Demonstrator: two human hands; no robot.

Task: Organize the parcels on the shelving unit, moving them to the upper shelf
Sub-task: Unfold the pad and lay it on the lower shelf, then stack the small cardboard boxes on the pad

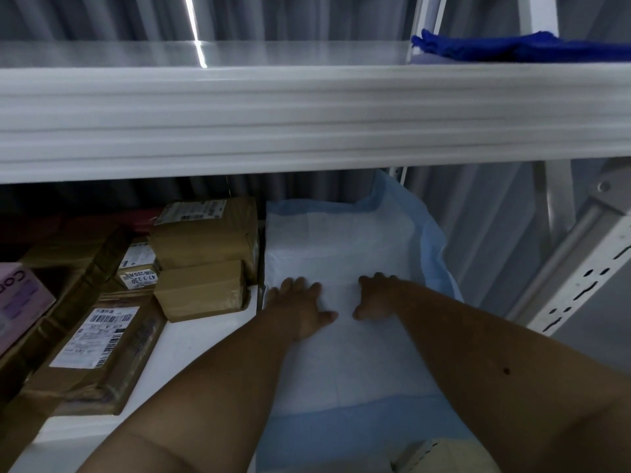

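Note:
Both my hands lie on a white and blue absorbent pad [341, 247] spread over the right part of the lower shelf. My left hand [300, 305] presses flat on it with fingers spread. My right hand [375, 297] rests on the pad beside it, fingers pointing away from me. Several brown taped parcels with labels sit to the left: a stacked pair [205, 257], a flat labelled one [99, 353] and a small one [138, 268] behind it. The white upper shelf [307, 124] runs across above.
A blue cloth [519, 47] lies on the upper shelf at right. A pink box [17, 302] sits at the far left. A perforated white upright [580, 278] stands at right. A cardboard corner [440, 455] shows at the bottom edge.

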